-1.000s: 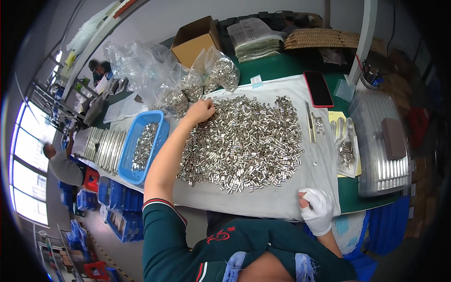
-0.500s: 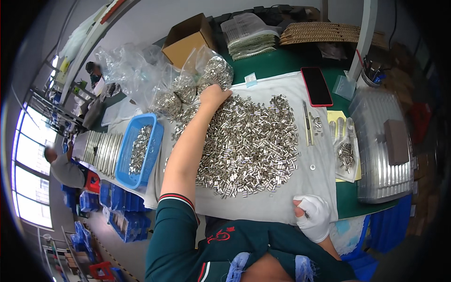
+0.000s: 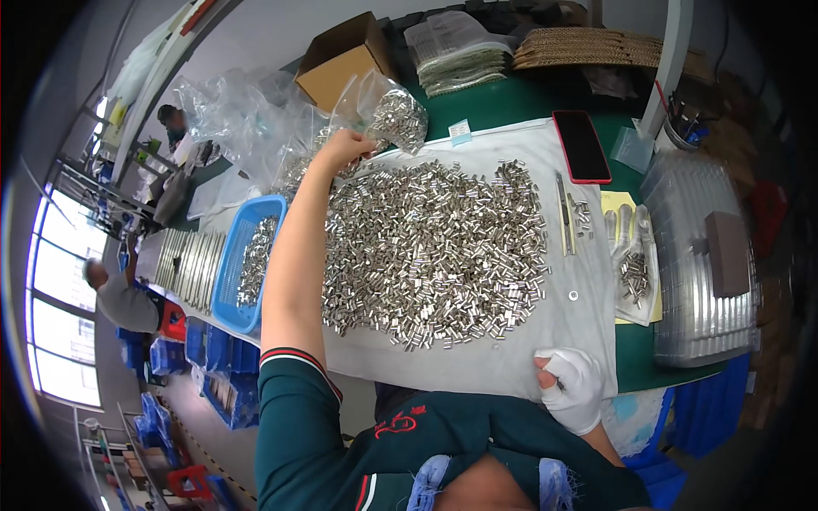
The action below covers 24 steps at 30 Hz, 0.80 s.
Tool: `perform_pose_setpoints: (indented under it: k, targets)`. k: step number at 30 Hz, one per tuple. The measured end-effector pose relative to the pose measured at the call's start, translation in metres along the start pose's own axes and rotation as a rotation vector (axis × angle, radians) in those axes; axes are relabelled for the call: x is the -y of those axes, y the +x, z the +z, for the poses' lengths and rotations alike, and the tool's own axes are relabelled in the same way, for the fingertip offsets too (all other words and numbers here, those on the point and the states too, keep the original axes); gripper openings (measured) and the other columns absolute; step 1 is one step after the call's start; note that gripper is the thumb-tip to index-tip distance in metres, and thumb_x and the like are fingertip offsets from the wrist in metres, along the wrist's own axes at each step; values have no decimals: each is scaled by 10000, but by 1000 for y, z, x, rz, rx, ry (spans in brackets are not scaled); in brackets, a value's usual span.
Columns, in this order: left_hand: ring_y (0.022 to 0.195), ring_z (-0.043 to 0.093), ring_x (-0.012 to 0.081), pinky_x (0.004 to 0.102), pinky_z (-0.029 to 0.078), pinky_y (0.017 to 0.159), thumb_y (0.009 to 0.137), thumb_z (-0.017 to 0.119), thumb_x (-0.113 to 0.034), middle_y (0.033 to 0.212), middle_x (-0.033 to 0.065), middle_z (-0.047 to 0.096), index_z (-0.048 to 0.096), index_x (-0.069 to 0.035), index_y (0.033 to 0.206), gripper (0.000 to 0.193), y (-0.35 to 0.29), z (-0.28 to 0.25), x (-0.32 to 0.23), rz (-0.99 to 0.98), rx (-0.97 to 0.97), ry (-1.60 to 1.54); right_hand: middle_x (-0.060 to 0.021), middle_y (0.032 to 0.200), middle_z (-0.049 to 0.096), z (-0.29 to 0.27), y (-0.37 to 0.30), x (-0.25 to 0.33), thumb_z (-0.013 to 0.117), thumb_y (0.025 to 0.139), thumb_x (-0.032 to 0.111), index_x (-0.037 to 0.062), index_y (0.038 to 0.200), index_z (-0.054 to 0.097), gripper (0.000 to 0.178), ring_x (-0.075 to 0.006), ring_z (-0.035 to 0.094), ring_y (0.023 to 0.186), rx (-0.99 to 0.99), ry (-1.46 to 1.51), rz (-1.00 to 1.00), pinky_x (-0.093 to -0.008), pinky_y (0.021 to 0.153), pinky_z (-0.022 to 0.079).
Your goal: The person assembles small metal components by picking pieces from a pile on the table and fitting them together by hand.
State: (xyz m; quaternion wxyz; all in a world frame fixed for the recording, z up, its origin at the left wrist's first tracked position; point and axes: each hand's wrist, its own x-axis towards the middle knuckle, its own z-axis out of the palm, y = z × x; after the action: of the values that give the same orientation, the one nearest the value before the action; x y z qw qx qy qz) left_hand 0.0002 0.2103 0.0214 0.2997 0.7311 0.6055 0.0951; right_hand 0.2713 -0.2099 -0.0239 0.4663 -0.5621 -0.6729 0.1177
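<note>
My bare left hand [image 3: 344,150] reaches across to the far left edge of a wide heap of small silver metal cylinders [image 3: 443,255]. Its fingers are curled together beside a clear bag of the same pieces [image 3: 399,117]; whatever may be between them is hidden. In a white glove, my right hand [image 3: 573,388] rests closed at the near right edge of the pale cloth [image 3: 409,368]. A small dark bit shows between its thumb and fingers, too small to name.
Left of my forearm stands a blue basket [image 3: 223,294] of metal pieces. To the right lie tweezers [image 3: 561,213], a phone [image 3: 581,146], a glove bearing pieces [image 3: 621,223] and stacked clear trays [image 3: 682,255]. An open carton [image 3: 341,68] stands behind. Another person [image 3: 128,294] sits far left.
My left hand has moved left and slightly away, from the heap's far edge toward the bags. The right hand stays closed at about the same place on the cloth.
</note>
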Motion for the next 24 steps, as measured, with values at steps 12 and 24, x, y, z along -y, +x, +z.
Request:
perform_pose_setpoints:
  k: [12, 24]
  targets:
    - [932, 579, 274, 369, 455, 784, 756, 505, -347, 998, 143, 601, 635, -66, 933, 357, -1, 57, -16, -181, -226, 730, -46, 775, 600, 2, 0, 0, 637, 706, 153, 78, 766, 580, 111, -234, 563, 681, 5, -33, 35, -320, 607, 440]
    - [669, 504, 81, 227, 397, 553, 775, 569, -240, 722, -21, 562, 593, -71, 808, 174, -6, 43, -13, 213, 366, 224, -34, 786, 601, 2, -2, 0, 628, 718, 160, 85, 767, 588, 99, -229, 559, 693, -6, -67, 64, -323, 619, 435]
